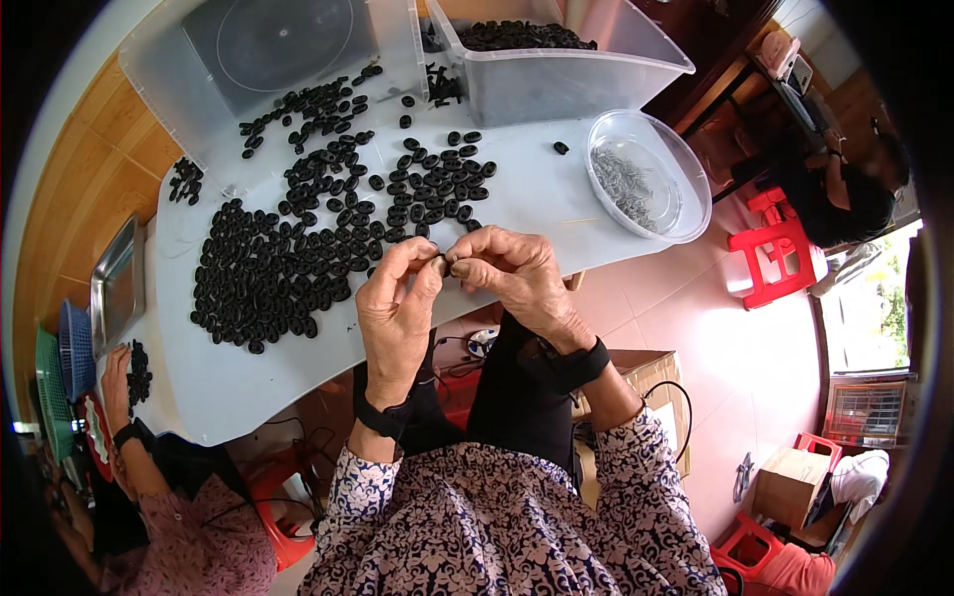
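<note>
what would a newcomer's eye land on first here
Probably the mass of black oval pieces spread across the left and middle of the pale table. Next, the left hand and right hand, meeting over the table's near edge around a small dark thing. The bright red stool on the floor at the right also stands out.

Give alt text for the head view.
A person's left hand and right hand pinch a small black part at the near edge of a pale table. Many oval black pieces lie beyond, mostly left; a clear bin of dark pieces stands at the back, a round tub of silvery bits at right.
</note>
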`<action>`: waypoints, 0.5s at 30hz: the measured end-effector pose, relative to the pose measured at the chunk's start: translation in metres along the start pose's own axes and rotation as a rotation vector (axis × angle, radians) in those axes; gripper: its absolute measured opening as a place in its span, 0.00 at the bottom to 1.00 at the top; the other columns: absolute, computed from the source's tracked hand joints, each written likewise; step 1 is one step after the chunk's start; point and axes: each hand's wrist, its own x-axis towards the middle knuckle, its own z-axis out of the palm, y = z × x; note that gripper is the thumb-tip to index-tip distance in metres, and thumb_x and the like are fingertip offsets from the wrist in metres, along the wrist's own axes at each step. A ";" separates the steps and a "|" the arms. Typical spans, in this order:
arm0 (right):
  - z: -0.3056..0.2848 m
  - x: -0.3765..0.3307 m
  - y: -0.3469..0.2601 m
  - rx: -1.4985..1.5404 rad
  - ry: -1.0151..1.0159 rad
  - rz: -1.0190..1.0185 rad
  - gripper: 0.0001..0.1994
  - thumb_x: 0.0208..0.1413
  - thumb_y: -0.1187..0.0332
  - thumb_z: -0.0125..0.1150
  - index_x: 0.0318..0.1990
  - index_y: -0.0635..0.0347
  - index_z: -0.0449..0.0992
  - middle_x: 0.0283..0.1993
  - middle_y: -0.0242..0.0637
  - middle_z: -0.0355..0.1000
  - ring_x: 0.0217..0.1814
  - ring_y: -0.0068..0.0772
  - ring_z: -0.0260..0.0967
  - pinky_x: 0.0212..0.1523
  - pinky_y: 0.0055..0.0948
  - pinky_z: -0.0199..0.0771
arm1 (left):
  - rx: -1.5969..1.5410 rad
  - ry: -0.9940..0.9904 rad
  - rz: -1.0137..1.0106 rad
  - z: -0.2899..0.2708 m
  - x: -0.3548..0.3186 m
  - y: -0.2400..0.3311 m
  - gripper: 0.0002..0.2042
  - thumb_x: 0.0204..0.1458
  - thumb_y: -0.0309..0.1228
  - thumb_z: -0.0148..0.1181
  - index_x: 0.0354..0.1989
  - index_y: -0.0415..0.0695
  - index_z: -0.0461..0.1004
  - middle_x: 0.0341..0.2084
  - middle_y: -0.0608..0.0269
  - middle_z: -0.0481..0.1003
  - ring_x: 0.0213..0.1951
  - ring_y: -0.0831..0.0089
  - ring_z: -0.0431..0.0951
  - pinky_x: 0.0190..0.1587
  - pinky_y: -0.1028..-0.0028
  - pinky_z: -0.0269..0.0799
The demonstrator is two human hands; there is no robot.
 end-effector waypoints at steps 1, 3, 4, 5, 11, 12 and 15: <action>0.000 0.000 0.001 0.000 0.000 0.001 0.06 0.58 0.72 0.61 0.40 0.64 0.74 0.34 0.28 0.73 0.33 0.14 0.67 0.36 0.16 0.71 | -0.040 0.007 -0.003 0.000 0.001 -0.002 0.07 0.56 0.25 0.58 0.42 0.37 0.75 0.33 0.68 0.74 0.36 0.82 0.72 0.40 0.81 0.69; 0.001 -0.001 0.003 0.085 0.011 -0.038 0.06 0.58 0.74 0.60 0.41 0.64 0.74 0.35 0.27 0.73 0.34 0.13 0.67 0.36 0.15 0.70 | -0.079 0.016 -0.007 0.001 0.004 -0.003 0.07 0.57 0.26 0.58 0.41 0.38 0.75 0.33 0.69 0.74 0.36 0.84 0.71 0.41 0.82 0.67; 0.003 -0.001 0.002 0.087 0.008 -0.038 0.06 0.58 0.74 0.60 0.41 0.64 0.74 0.35 0.27 0.73 0.34 0.13 0.67 0.36 0.15 0.70 | -0.155 0.041 -0.044 0.001 0.005 -0.002 0.07 0.57 0.26 0.58 0.41 0.37 0.76 0.33 0.70 0.74 0.36 0.84 0.70 0.41 0.82 0.67; 0.005 -0.001 -0.001 0.091 0.001 -0.029 0.06 0.58 0.76 0.60 0.41 0.64 0.73 0.35 0.27 0.73 0.34 0.13 0.68 0.36 0.15 0.70 | -0.231 0.066 -0.081 0.001 0.007 -0.001 0.07 0.57 0.26 0.58 0.40 0.37 0.76 0.33 0.70 0.73 0.36 0.84 0.70 0.41 0.82 0.66; 0.005 -0.001 0.000 0.041 -0.010 -0.010 0.07 0.58 0.78 0.58 0.43 0.63 0.71 0.36 0.28 0.73 0.37 0.13 0.69 0.39 0.15 0.71 | -0.087 0.037 -0.074 0.000 0.010 -0.005 0.06 0.58 0.26 0.57 0.40 0.37 0.76 0.32 0.71 0.75 0.32 0.85 0.71 0.34 0.83 0.67; 0.005 -0.001 -0.001 0.033 -0.014 -0.007 0.08 0.58 0.78 0.58 0.43 0.63 0.70 0.35 0.28 0.73 0.37 0.13 0.70 0.39 0.15 0.71 | -0.087 0.036 -0.075 0.000 0.011 -0.004 0.06 0.58 0.26 0.57 0.40 0.37 0.76 0.32 0.71 0.75 0.32 0.85 0.71 0.34 0.83 0.67; 0.004 -0.002 -0.001 0.046 -0.012 0.001 0.09 0.57 0.78 0.58 0.44 0.62 0.69 0.35 0.28 0.73 0.36 0.13 0.69 0.38 0.15 0.71 | -0.002 -0.014 -0.022 0.001 0.013 -0.001 0.07 0.58 0.26 0.57 0.41 0.36 0.75 0.31 0.69 0.75 0.31 0.84 0.71 0.33 0.82 0.68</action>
